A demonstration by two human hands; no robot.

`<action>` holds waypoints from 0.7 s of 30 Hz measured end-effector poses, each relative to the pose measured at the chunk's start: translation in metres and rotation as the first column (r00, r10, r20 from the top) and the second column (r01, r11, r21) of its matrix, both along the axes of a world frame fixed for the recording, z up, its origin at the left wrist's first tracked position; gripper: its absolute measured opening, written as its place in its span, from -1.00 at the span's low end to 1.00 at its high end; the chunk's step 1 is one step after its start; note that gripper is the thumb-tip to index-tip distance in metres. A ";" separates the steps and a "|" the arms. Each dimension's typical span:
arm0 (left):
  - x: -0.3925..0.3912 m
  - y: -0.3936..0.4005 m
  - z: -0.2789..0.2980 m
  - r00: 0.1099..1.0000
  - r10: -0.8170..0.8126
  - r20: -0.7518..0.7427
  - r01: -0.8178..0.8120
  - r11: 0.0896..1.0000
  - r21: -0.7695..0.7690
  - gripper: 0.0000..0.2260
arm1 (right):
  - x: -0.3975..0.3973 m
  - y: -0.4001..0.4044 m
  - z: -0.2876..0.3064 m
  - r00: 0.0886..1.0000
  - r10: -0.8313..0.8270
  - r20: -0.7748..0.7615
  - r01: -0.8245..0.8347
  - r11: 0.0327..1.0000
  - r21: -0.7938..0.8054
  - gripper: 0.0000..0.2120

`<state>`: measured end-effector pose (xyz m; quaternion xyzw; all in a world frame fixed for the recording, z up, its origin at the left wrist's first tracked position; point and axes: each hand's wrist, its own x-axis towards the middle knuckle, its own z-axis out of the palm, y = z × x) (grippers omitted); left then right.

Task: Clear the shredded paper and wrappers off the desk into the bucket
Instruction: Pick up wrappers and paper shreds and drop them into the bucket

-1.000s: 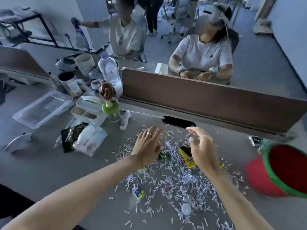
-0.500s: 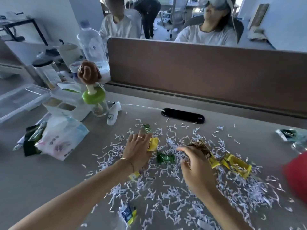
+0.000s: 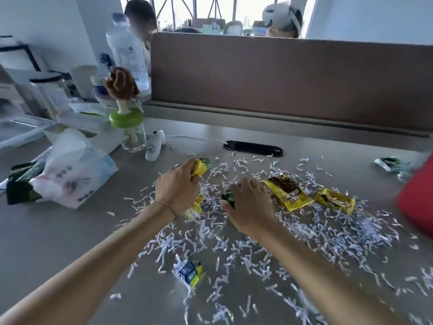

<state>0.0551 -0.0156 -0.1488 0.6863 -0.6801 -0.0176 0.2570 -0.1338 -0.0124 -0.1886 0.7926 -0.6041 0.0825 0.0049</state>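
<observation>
White shredded paper point(image 3: 328, 233) lies scattered across the grey desk point(image 3: 58, 235). My left hand point(image 3: 177, 186) grips a yellow wrapper point(image 3: 200, 167) at the strewn patch's far left. My right hand point(image 3: 249, 202) lies over the shreds, its thumb and fingers pinching a small dark green wrapper point(image 3: 228, 198). Two yellow-and-brown wrappers point(image 3: 288, 191) point(image 3: 335, 201) lie to the right of that hand. A blue-and-yellow wrapper point(image 3: 188, 273) lies nearer me. The red bucket point(image 3: 418, 202) shows only as a blurred edge at the far right.
A tissue pack point(image 3: 70, 177) and a dark green packet point(image 3: 20, 184) lie at the left. Behind them stand a green-lidded jar with a brown toy point(image 3: 127, 123), a water bottle point(image 3: 127, 52) and clear boxes. A brown partition point(image 3: 281, 80) bounds the desk's far side. A silver-green wrapper point(image 3: 391, 163) lies far right.
The view has dropped closer to the desk. My left hand has closed around the yellow wrapper and lifted its end. My right hand has shifted left onto the green wrapper.
</observation>
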 end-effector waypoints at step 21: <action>-0.052 0.003 0.014 0.934 -0.064 -0.352 0.073 0.997 0.013 -0.51 | -0.034 -0.011 0.038 0.640 0.020 0.768 -0.053 0.998 0.018 -0.58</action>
